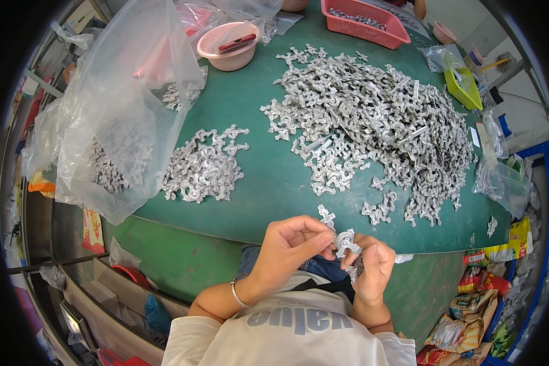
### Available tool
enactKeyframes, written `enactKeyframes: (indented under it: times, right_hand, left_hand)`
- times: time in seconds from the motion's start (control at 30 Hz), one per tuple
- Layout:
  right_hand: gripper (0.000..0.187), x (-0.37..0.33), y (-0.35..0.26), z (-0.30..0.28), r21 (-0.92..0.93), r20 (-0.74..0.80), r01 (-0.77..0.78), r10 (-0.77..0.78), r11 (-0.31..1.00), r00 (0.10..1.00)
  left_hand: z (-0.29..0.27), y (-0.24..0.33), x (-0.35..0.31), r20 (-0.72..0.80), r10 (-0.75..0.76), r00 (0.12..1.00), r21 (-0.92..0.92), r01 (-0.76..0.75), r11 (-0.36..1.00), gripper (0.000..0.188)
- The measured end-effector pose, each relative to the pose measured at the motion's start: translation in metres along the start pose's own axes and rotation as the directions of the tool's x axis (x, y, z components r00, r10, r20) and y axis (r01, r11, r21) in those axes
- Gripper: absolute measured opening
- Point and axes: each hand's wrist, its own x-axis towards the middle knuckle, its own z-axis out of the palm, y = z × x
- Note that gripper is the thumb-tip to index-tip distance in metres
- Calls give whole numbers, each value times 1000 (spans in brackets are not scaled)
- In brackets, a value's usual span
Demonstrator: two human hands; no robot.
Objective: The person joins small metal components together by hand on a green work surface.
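Note:
Close to my body, at the near edge of the green table, my two hands meet over small grey cast-metal parts. My right hand (372, 268) is closed on a curved metal part (348, 243), and more of the same grey metal shows below it by the fingers. Thumb and forefinger of my left hand (296, 247) are pinched together at the left side of that part; the fingertips partly hide what they grip. Just beyond the left fingers, a single metal part (326, 216) lies at the table edge. A large heap of such parts (378, 122) spreads beyond my hands.
A smaller heap (204, 168) lies left on the green table (262, 183), beside a big clear plastic bag (122, 110) with parts inside. Farther back are a pink bowl (229, 58) with a red phone-like object (236, 43) on it, a pink tray (366, 30) and a yellow-green basket (463, 88).

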Motion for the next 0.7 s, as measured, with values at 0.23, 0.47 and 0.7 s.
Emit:
enactKeyframes:
  times: [0.23, 0.47, 0.7]
  right_hand:
    - [38, 4, 2, -1, -81, 35, 89, -86, 993, 996]
    - [16, 40, 23, -34, -246, -237, -166, 106, 955, 966]
    - [28, 74, 62, -27, -924, -108, -94, -15, 371, 994]
  left_hand:
    - [-3, 1, 0, -27, 39, 999, 35, -38, 999, 9]
    - [-73, 30, 16, -417, 751, 512, 712, -329, 620, 8]
    - [-109, 33, 22, -17, 913, 408, 989, 143, -46, 16]
